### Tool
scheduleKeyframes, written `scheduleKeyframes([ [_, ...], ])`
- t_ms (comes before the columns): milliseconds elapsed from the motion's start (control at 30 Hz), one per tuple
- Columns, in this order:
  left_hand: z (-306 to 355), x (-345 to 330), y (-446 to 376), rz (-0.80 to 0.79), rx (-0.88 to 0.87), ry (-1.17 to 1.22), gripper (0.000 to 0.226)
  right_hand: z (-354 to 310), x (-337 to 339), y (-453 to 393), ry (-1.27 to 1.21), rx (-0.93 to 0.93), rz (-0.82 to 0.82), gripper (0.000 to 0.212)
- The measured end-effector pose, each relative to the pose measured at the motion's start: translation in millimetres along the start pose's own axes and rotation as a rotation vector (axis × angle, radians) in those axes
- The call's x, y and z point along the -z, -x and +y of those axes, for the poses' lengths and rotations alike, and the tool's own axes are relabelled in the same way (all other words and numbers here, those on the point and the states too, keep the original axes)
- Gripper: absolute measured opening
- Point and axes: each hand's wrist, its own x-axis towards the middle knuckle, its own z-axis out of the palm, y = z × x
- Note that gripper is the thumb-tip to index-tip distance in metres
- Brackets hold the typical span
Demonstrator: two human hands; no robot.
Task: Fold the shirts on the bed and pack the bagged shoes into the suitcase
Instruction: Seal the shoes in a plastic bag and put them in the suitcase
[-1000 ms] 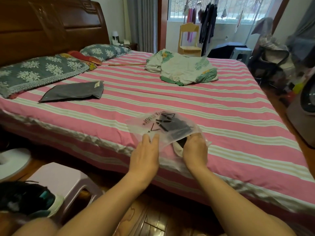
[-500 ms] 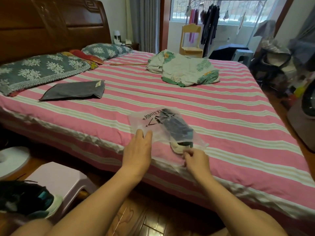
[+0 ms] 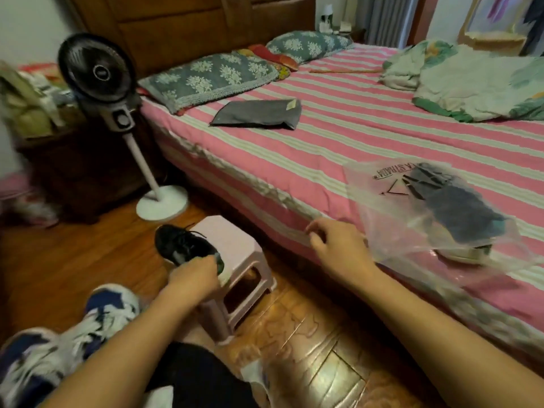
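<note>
**Second shoe in hand, bag waiting on the bed**

Your left hand (image 3: 192,273) has its fingers (image 3: 203,262) curled over the heel end of the black shoe (image 3: 182,245), which rests on the pink stool (image 3: 235,245) beside the bed (image 3: 338,134). Your right hand (image 3: 338,248) hovers at the mattress edge, fingers loosely curled and holding nothing, just beside the clear plastic bag (image 3: 412,228).

The shoe should handle as a light thing with a stiff sole and a soft upper; the heel collar you hold looks like a sound place to lift from, though the loose laces may snag. Its long axis runs from your hand up and to the left, toe pointing away toward the fan (image 3: 97,72).

The bag is thin, slippery film that will slump; expect to pinch its mouth wide with the right hand. The bagged shoe (image 3: 459,216) inside lies with its long axis running diagonally, one end at the bed edge. No suitcase is in view.
</note>
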Motion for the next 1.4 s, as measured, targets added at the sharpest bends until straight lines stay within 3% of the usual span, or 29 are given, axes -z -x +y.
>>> scheduleKeyframes([
  [67,-45.4,-4.0,-2.5,-0.075,0.102,0.02,0.031,-24.2,-60.3,-19.1,0.035,0.083,-0.273,0.025],
  [133,-73.4,-15.0,-5.8,0.028,0.157,0.101,0.022,-46.5,-119.2,-32.7,0.067,0.134,-0.489,0.044],
  [200,-86.5,-29.7,-9.6,0.164,0.191,0.275,0.011,-64.5,-167.9,-47.1,0.067,0.14,-0.604,0.065],
  [300,-89.6,-41.9,-19.2,0.312,0.294,0.493,0.016,-81.3,-220.3,-68.7,0.125,0.109,-0.69,0.076],
  [433,-85.2,-43.2,-28.1,0.419,0.369,0.538,0.026,-87.0,-249.5,-80.2,0.231,0.108,-0.635,0.046],
  [533,-80.9,-34.8,-30.7,0.591,0.282,0.639,0.032,-81.9,-225.0,-70.1,0.149,0.098,-0.552,0.034],
  [667,-49.9,-7.8,-12.5,0.879,0.13,0.819,0.028,-52.0,-111.4,-27.0,-0.059,0.027,-0.363,0.025],
  [733,-19.3,7.7,-1.9,0.928,0.096,0.993,0.025,-35.4,-32.5,-1.9,-0.185,0.005,-0.186,0.027],
  [800,22.0,23.6,3.5,0.875,0.03,1.066,0.022,-24.3,46.3,20.8,-0.238,-0.013,-0.012,0.025],
  [867,75.7,36.9,8.9,0.783,-0.135,0.986,0.019,-9.0,114.9,42.9,-0.207,-0.041,0.147,0.021],
  [967,160.8,47.8,23.8,0.643,-0.446,0.786,0.011,22.6,197.4,85.6,-0.09,-0.151,0.416,0.023],
  [1033,211.0,48.1,36.3,0.559,-0.671,0.544,0.021,46.4,237.3,125.1,-0.01,-0.237,0.502,0.024],
  [1133,265.3,40.9,47.2,0.508,-0.824,0.053,0.051,73.6,271.6,187.9,0.018,-0.327,0.429,0.023],
  [1200,283.8,40.1,46.8,0.473,-0.784,-0.1,0.046,84.8,278.3,222.7,-0.027,-0.368,0.304,0.02],
  [1300,299.0,48.3,36.5,0.322,-0.711,0.083,0.019,96.7,275.5,259.7,-0.112,-0.403,0.135,0.019],
  [1400,305.4,64.0,28.7,0.16,-0.629,0.399,0.029,102.6,269.4,276.6,-0.125,-0.424,0.013,0.017],
])
